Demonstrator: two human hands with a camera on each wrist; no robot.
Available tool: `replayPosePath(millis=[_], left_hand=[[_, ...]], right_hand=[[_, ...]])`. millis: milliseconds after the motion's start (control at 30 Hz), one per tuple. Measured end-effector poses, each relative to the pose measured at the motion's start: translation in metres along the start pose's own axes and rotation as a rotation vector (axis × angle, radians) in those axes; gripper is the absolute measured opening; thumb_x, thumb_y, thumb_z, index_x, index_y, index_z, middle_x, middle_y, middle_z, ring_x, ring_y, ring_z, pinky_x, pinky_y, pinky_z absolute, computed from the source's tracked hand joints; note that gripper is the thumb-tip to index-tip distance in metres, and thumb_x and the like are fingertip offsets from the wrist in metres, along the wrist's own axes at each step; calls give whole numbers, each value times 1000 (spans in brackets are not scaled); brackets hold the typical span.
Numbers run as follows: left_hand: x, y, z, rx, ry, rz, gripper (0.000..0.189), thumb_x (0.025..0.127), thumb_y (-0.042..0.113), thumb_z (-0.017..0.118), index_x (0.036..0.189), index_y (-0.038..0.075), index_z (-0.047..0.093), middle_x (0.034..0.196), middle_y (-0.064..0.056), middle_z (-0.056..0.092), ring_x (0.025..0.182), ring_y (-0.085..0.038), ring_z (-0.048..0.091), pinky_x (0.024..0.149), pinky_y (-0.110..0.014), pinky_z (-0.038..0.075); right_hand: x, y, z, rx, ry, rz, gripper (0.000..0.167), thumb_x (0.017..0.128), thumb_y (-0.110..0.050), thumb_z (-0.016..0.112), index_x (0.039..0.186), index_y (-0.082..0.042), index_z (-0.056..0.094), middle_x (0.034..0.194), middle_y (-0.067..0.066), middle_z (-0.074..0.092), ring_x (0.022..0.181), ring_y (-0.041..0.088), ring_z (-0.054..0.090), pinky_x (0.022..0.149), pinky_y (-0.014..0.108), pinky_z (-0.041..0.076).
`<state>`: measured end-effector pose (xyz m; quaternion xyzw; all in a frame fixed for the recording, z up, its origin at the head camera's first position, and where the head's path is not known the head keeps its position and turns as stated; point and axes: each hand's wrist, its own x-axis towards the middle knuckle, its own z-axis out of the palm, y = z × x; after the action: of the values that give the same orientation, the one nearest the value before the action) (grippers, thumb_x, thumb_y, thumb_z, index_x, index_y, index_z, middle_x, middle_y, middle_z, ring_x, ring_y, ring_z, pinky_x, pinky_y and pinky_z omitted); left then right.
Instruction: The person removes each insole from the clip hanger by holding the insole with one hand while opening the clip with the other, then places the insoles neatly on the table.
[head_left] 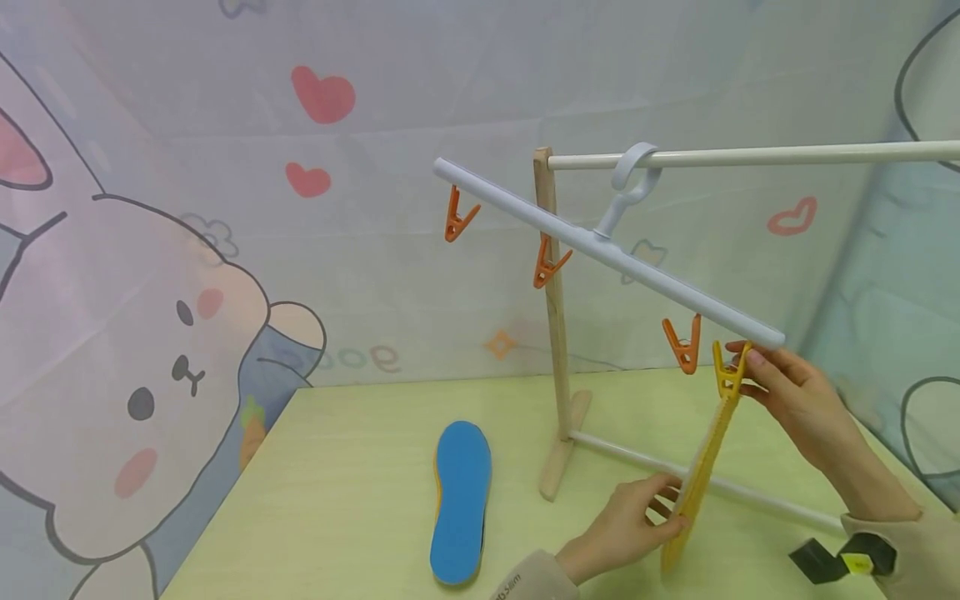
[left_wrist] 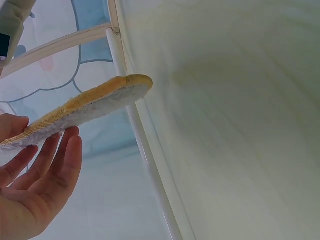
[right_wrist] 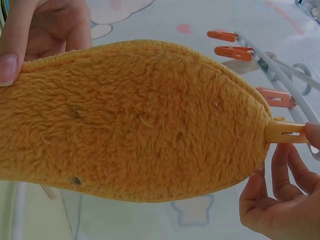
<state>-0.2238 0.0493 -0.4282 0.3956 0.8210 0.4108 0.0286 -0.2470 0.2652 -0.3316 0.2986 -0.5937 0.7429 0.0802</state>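
A fuzzy yellow insole (head_left: 702,475) hangs nearly upright, its tip between the jaws of a yellow clip (head_left: 729,381) at the low right end of a white hanger (head_left: 637,268). My right hand (head_left: 806,408) pinches the handles of that clip. Lower down, my left hand (head_left: 626,523) holds the insole's edge between thumb and fingers. The left wrist view shows pale fleece on the insole's (left_wrist: 100,102) other side. In the right wrist view the clip (right_wrist: 282,131) overlaps the insole's rounded end.
Three orange clips (head_left: 686,346) hang along the tilted hanger. Its hook (head_left: 633,167) sits over the white rail (head_left: 750,156) of a stand with a wooden post (head_left: 557,333). A blue insole (head_left: 461,500) lies on the pale green table (head_left: 337,483), left of the stand.
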Motion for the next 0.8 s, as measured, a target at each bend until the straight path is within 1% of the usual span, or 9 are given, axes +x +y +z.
replayPosePath(millis=[300, 500, 633, 800], left_hand=[[0, 0, 1, 37, -7, 27, 28, 88, 13, 53, 116, 7, 52, 109, -7, 63, 82, 0, 61, 57, -1, 42], [-2, 0, 2, 53, -14, 34, 27, 89, 11, 53, 115, 5, 52, 108, -8, 63, 82, 0, 61, 56, 0, 41], [-4, 0, 3, 71, -5, 45, 26, 88, 10, 53, 114, 5, 53, 106, -9, 64, 82, 0, 61, 55, 0, 41], [-5, 0, 5, 95, 5, 68, 24, 88, 9, 53, 111, 5, 54, 103, -9, 65, 81, -1, 62, 55, 0, 41]], right_hand=[[3, 0, -3, 82, -20, 22, 32, 96, -2, 29, 113, -7, 56, 97, -2, 61, 89, 8, 60, 76, 19, 49], [4, 2, -5, 129, -35, 27, 35, 96, -2, 27, 114, -6, 56, 97, -1, 62, 88, 9, 60, 75, 20, 49], [4, 4, -7, 171, -65, 30, 36, 96, -2, 25, 116, -5, 54, 101, 0, 62, 92, 11, 60, 79, 21, 49], [4, 4, -9, 209, -141, 40, 38, 97, -2, 20, 120, -4, 50, 111, 2, 61, 100, 13, 61, 85, 20, 48]])
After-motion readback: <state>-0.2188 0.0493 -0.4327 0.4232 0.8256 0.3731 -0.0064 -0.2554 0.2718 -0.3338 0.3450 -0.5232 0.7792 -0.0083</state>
